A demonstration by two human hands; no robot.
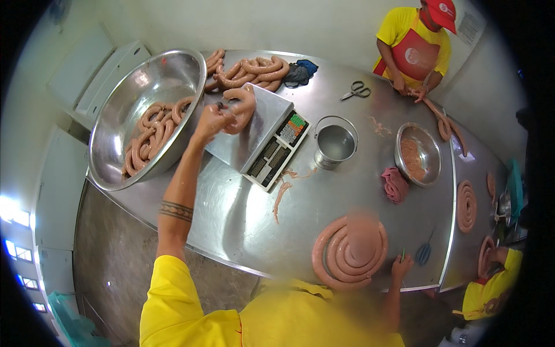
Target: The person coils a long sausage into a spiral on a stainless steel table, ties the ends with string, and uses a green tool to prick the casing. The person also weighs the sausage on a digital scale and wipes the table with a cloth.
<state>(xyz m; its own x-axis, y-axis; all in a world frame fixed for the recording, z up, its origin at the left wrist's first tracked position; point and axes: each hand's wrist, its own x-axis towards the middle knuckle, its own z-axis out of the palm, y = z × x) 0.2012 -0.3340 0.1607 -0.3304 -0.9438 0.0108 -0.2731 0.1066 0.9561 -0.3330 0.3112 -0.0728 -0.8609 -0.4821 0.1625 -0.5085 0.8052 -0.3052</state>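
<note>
My left hand point(214, 122) reaches over the scale's metal plate, its fingers closed on a pale pink sausage point(244, 111) that lies curved on the plate. A small dark thing shows by those fingers, too small to name. The digital scale point(277, 151) stands tilted to my view, with its keypad facing right. My right hand point(402, 266) rests near the table's front edge, closed around a thin green thing point(403, 253) whose kind I cannot make out. Left of that hand lies a large coiled sausage point(326, 254), partly blurred. A dark blue-handled tool point(423, 253) lies to its right.
A big steel basin point(107, 130) holds sausages at left. More sausages point(254, 70) and a dark cloth point(298, 73) lie behind the scale. Scissors point(356, 91), a metal bucket point(335, 143), a meat bowl point(435, 147) and a pink cloth point(395, 185) are around. A co-worker point(413, 49) handles sausage casing.
</note>
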